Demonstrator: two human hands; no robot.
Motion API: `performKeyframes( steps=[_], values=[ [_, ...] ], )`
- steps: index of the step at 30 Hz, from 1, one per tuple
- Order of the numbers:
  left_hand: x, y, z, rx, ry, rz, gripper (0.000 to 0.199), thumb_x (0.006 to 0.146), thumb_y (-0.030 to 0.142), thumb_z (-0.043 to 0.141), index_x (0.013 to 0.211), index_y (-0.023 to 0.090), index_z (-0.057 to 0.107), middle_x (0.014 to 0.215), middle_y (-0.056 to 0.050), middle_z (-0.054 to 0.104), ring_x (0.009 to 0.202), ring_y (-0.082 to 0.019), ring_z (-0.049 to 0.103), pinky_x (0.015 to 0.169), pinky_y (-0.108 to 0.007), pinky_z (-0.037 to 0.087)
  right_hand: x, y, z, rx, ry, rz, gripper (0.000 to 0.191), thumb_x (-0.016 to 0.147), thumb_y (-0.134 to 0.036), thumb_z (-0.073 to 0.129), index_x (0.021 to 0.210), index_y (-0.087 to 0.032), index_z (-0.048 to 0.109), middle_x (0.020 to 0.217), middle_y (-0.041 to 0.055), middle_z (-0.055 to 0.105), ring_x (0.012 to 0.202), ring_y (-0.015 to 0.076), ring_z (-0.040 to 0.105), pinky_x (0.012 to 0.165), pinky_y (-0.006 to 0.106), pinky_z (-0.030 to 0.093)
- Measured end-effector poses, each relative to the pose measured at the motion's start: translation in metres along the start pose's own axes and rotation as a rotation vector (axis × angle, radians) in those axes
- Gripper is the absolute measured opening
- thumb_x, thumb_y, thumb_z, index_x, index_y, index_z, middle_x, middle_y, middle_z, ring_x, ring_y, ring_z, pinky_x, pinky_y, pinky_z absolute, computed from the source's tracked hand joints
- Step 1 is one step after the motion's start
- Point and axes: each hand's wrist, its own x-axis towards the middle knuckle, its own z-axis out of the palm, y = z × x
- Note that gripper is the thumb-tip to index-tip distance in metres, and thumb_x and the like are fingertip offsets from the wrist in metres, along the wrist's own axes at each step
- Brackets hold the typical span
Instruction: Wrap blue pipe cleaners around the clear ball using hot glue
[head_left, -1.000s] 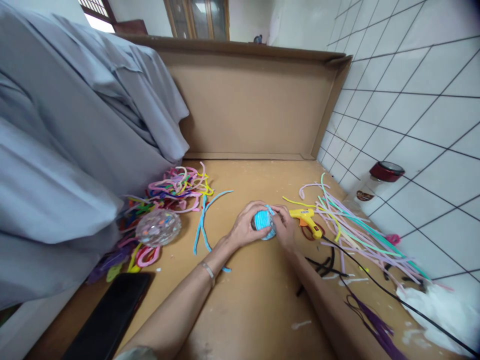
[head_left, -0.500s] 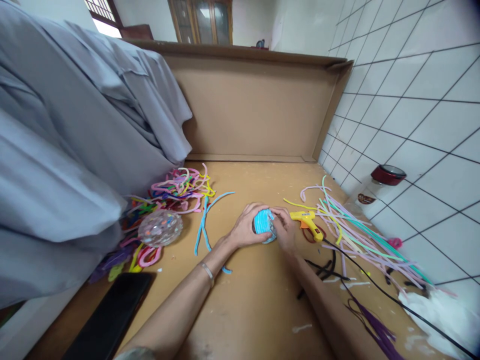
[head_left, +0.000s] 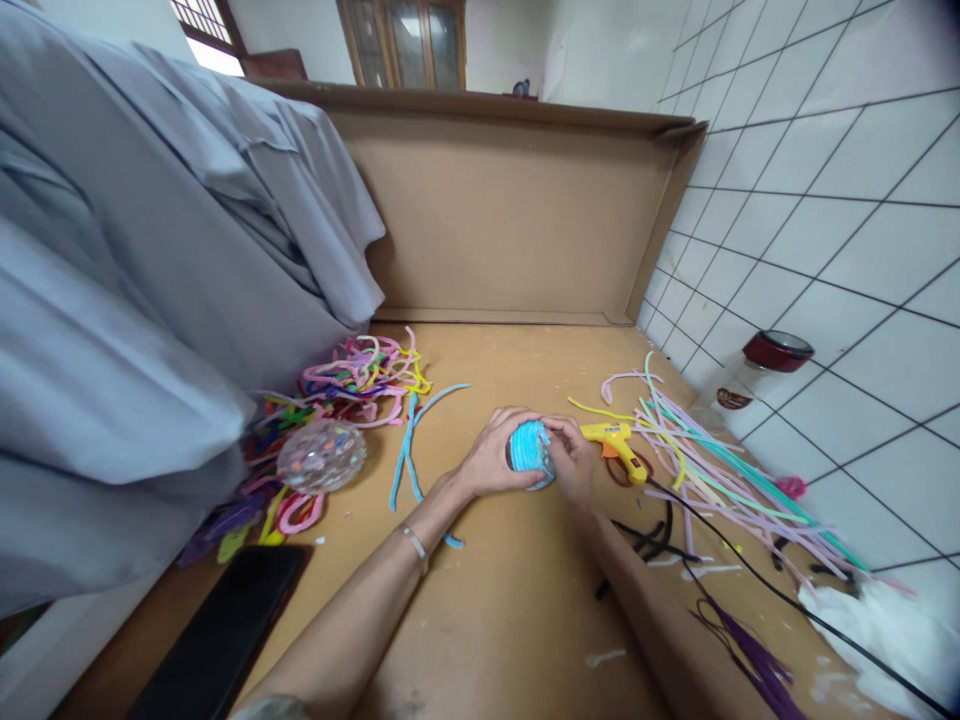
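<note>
Between my hands, above the middle of the table, is a small rounded object wrapped in blue pipe cleaner; its lower right part looks clear and shiny. My left hand curls around its left side, fingers over the back and thumb along the front. On its right edge, my right hand has its fingertips pinched at the blue wrapping. What lies under those fingertips is hidden. A yellow glue gun rests just right of my right hand. Loose blue pipe cleaners lie to the left.
A clear faceted ball and a tangle of colourful pipe cleaners are at left, near a black phone. Straight pipe cleaners, the glue gun's cord and a red-lidded jar are at right. Cardboard stands behind.
Hardly anything differs. The blue-wrapped object is turned very slightly in my hands, which stay in the same place.
</note>
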Motion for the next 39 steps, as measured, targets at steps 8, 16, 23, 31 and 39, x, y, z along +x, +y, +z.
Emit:
performKeyframes(
  steps=[8, 16, 23, 31, 39],
  values=[
    [-0.001, -0.005, 0.001, 0.015, 0.03, -0.009, 0.074, 0.057, 0.034, 0.081, 0.124, 0.022, 0.052, 0.123, -0.01, 0.055, 0.116, -0.029, 0.051, 0.103, -0.047, 0.041, -0.004, -0.011, -0.003, 0.133, -0.004, 0.089, 0.022, 0.088, -0.04, 0.049, 0.095, -0.022, 0.059, 0.102, 0.0066, 0.068, 0.095, 0.0204, 0.063, 0.084, 0.036, 0.05],
    [0.0, -0.004, 0.002, 0.001, 0.049, 0.004, 0.072, 0.057, 0.034, 0.081, 0.123, 0.022, 0.053, 0.12, -0.01, 0.057, 0.113, -0.029, 0.053, 0.101, -0.046, 0.043, -0.002, -0.016, -0.008, -0.122, -0.082, -0.103, 0.016, 0.084, -0.036, 0.058, 0.087, -0.021, 0.06, 0.107, 0.0094, 0.064, 0.104, 0.0222, 0.06, 0.089, 0.039, 0.047],
    [0.001, -0.004, 0.0, 0.004, 0.037, -0.006, 0.073, 0.057, 0.033, 0.081, 0.123, 0.021, 0.053, 0.121, -0.01, 0.057, 0.115, -0.029, 0.052, 0.102, -0.046, 0.042, 0.001, -0.014, -0.007, -0.104, -0.088, -0.137, 0.017, 0.083, -0.037, 0.059, 0.085, -0.02, 0.062, 0.098, 0.0081, 0.067, 0.096, 0.0208, 0.062, 0.087, 0.038, 0.049],
    [0.001, -0.003, -0.003, -0.014, -0.012, -0.043, 0.075, 0.057, 0.036, 0.083, 0.124, 0.019, 0.054, 0.122, -0.011, 0.053, 0.117, -0.028, 0.049, 0.104, -0.045, 0.041, 0.001, -0.012, -0.007, -0.082, -0.076, -0.119, 0.019, 0.084, -0.037, 0.057, 0.085, -0.02, 0.064, 0.092, 0.0068, 0.066, 0.091, 0.02, 0.062, 0.084, 0.036, 0.049],
    [0.004, -0.002, -0.007, 0.013, -0.058, -0.08, 0.088, 0.05, 0.04, 0.087, 0.128, 0.021, 0.051, 0.122, -0.01, 0.051, 0.117, -0.029, 0.048, 0.104, -0.046, 0.042, 0.0, -0.016, -0.008, -0.125, -0.112, -0.153, 0.019, 0.088, -0.037, 0.054, 0.088, -0.02, 0.063, 0.097, 0.0079, 0.067, 0.095, 0.02, 0.062, 0.086, 0.036, 0.05]
  ],
)
